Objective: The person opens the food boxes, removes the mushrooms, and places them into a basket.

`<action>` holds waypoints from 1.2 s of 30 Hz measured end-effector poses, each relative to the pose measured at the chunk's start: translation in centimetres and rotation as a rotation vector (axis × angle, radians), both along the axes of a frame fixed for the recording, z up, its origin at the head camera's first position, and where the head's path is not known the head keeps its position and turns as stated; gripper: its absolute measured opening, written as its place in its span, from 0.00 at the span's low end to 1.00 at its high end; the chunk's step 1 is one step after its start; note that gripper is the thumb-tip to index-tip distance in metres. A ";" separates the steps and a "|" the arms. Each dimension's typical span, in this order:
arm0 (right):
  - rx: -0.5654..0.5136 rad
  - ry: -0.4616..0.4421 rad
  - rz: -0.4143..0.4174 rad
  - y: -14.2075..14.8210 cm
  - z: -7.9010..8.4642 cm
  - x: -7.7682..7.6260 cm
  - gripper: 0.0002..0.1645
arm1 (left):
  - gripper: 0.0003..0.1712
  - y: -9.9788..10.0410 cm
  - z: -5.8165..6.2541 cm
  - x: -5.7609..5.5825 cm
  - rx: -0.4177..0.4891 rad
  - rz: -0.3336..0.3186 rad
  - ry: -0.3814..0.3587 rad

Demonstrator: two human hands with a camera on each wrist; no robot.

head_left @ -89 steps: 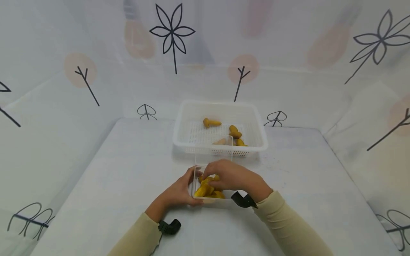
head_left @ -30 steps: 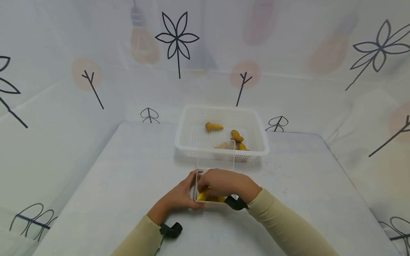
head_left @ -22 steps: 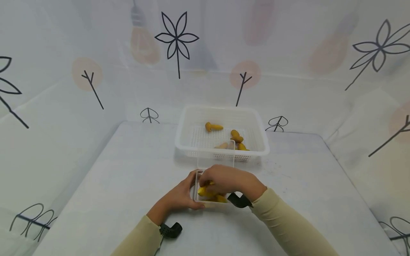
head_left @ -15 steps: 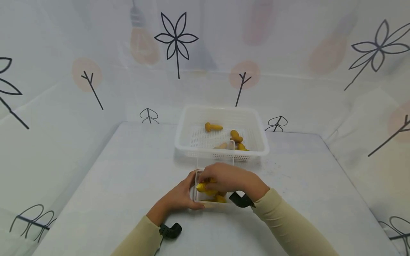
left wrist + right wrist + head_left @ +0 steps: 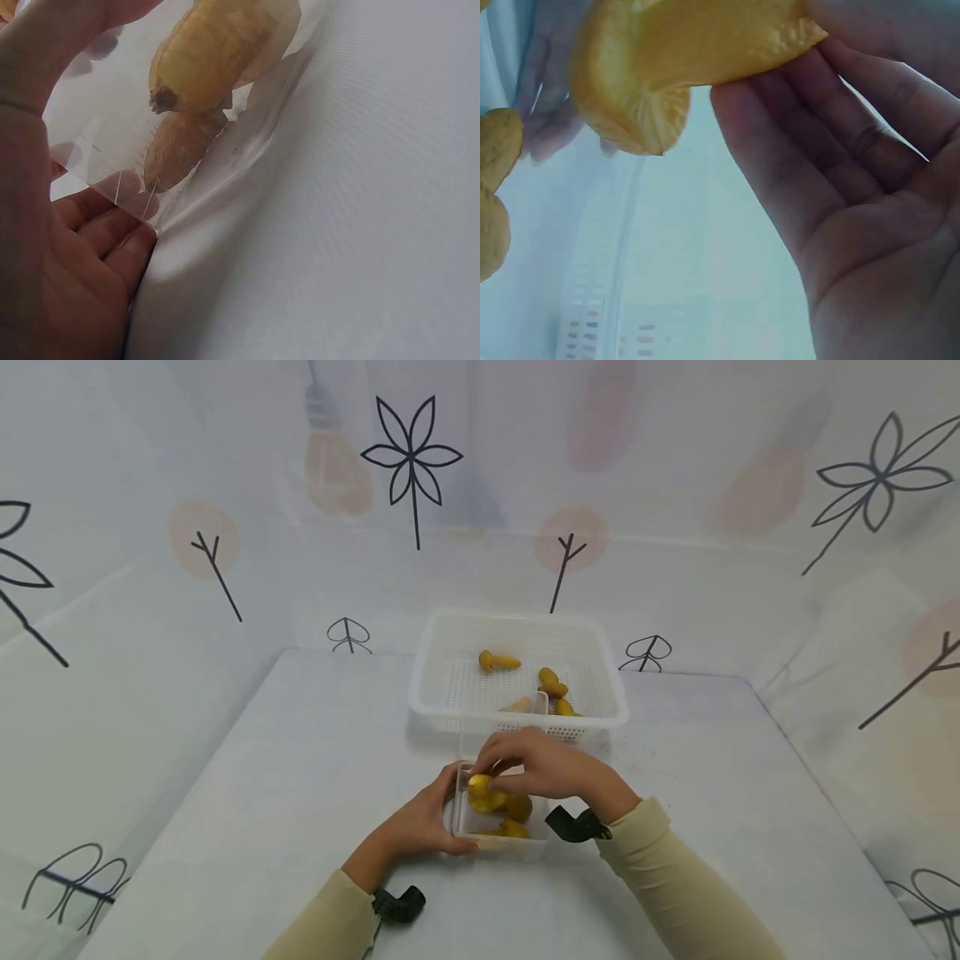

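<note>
A clear plastic box (image 5: pixel 517 850) stands on the table. My left hand (image 5: pixel 420 818) grips its left side, thumb at the front and fingers around the back corner; the left wrist view shows those fingers (image 5: pixel 124 251) at the clear wall. Over the box, my right hand (image 5: pixel 551 768) pinches a yellow mushroom (image 5: pixel 483 795) between thumb and fingers. Gills show under the cap of this yellow mushroom (image 5: pixel 667 52) in the right wrist view. Several other mushrooms (image 5: pixel 512 829) lie inside the box. Its clear lid (image 5: pixel 474 745) is swung up behind.
Behind the box is a white perforated basket (image 5: pixel 429 697). Several more mushrooms (image 5: pixel 498 662) lie in it, and the lid overlaps its front in the head view. A patterned cloth (image 5: pixel 262 560) hangs around the table.
My right hand has risen from inside the box with the yellow mushroom in its pinch, uncovering more of the mushrooms below. My left hand keeps its grip on the box.
</note>
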State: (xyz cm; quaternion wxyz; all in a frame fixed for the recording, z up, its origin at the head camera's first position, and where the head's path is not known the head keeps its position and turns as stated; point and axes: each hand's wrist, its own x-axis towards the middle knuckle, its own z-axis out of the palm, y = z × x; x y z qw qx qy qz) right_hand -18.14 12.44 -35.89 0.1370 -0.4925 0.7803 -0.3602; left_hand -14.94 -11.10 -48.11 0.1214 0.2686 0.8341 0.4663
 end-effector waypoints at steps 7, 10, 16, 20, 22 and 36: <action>-0.088 0.025 -0.045 0.4 0.5 -0.1 0.12 | 0.61 0.0 -0.1 0.1 0.002 -0.002 -0.015; -0.103 0.061 -0.084 0.7 0.9 -0.1 0.12 | 0.62 0.0 0.0 0.0 -0.003 0.003 -0.017; -0.138 0.123 -0.146 1.0 1.4 -0.2 0.14 | 0.61 0.0 -0.1 0.0 -0.015 0.009 -0.013; -0.170 0.148 -0.170 1.1 1.6 -0.2 0.14 | 0.60 0.0 -0.2 0.0 -0.019 0.009 -0.013; -0.183 0.157 -0.181 1.2 1.7 -0.2 0.14 | 0.60 0.0 -0.2 0.0 -0.020 0.007 -0.015; -0.279 0.148 -0.264 1.6 3.4 -0.8 0.15 | 0.62 0.0 -0.2 -0.1 -0.002 -0.022 0.014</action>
